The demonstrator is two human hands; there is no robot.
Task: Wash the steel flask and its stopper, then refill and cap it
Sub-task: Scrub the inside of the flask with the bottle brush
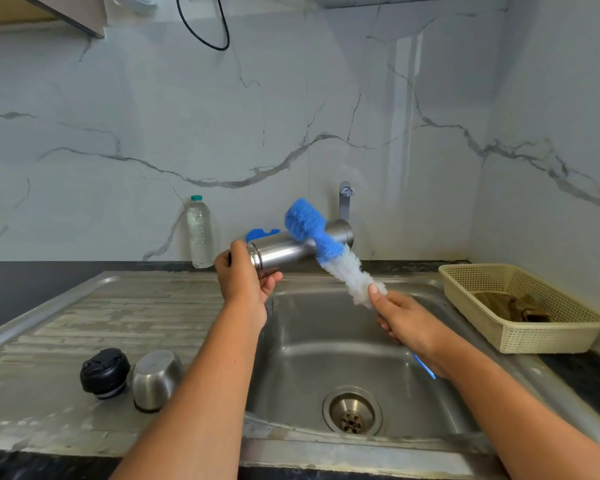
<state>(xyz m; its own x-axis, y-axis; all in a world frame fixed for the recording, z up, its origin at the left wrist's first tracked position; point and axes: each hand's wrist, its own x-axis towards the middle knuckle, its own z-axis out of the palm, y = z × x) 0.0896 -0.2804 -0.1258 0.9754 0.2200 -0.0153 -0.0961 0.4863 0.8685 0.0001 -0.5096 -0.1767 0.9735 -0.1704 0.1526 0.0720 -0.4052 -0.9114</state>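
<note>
My left hand (245, 277) grips the neck end of the steel flask (284, 251), held on its side above the sink's back edge. My right hand (404, 320) holds a blue and white bottle brush (323, 247) by its handle, thumb on the white bristles. The blue bristle head lies across the outside of the flask body. The black stopper (104, 373) and the steel cup lid (156, 379), upside down, stand on the drainboard at the left.
The steel sink (312, 341) with its drain (352, 412) lies below my hands. A wall tap (345, 202) sits behind the flask. A water-filled plastic bottle (199, 233) stands at the back wall. A cream basket (520, 306) sits at the right.
</note>
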